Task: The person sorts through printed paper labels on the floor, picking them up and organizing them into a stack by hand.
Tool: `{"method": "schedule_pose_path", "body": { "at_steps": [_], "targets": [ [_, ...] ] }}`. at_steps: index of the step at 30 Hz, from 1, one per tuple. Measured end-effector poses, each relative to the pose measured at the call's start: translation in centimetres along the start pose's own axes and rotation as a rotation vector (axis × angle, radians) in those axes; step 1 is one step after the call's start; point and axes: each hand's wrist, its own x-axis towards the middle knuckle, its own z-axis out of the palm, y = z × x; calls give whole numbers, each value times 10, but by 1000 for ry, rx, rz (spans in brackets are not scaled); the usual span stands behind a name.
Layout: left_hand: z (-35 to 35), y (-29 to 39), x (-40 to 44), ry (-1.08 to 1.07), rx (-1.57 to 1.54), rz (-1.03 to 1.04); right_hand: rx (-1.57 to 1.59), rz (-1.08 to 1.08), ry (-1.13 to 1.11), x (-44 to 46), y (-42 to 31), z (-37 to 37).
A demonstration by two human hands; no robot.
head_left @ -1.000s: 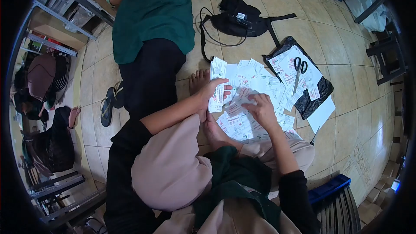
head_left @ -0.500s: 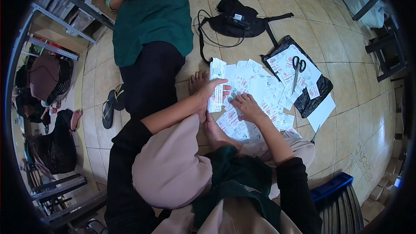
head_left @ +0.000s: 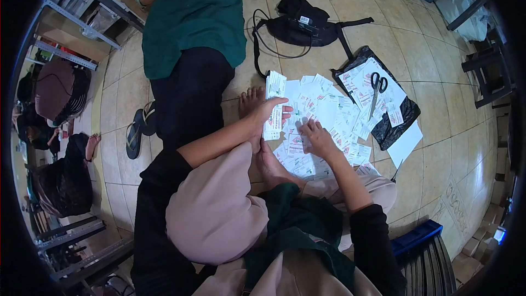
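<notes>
My left hand (head_left: 268,114) is closed around a tall stack of printed paper labels (head_left: 275,85), with the thumb across its face and the fingertips showing at the right side. Beneath my right hand (head_left: 319,138) spreads a loose pile of similar labels (head_left: 342,114), white with red and green print. That hand's fingers are slightly bent and apart, touching the pile. Close to its thumb side lies one label with red print (head_left: 296,143). Whether the fingertips pinch any paper is hard to see.
Black-handled scissors (head_left: 377,90) lie on papers atop a black plastic bag (head_left: 395,126). Farther off is a black pouch with straps (head_left: 301,24). A co-worker in a green apron (head_left: 192,27) sits at the left, near sandals (head_left: 137,131). A blue-edged rack (head_left: 419,235) stands at lower right.
My right hand has drawn slightly right and toward me over the pile, its fingers more bent. My left hand keeps the stack in nearly the same spot.
</notes>
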Motion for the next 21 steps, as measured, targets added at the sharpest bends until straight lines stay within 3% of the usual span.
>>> {"method": "schedule_pose_path", "body": {
  "at_steps": [6,10,13,14,16,21],
  "targets": [
    [0,2,-4,-111,-64,36,3,87,-144,-2,-2,8],
    [4,9,-11,-233,-87,-11,2,69,-90,-9,-4,-3],
    [5,9,-14,-276,-86,-42,290,-28,200,-17,4,-27],
    [6,9,-15,-283,-70,-52,291,-25,198,-17,-1,-42],
    [8,8,-16,-287,-67,-97,309,-75,464,-19,-13,-72],
    [17,11,-24,-298,20,-199,385,-88,673,-10,-52,-94]
  ]
}}
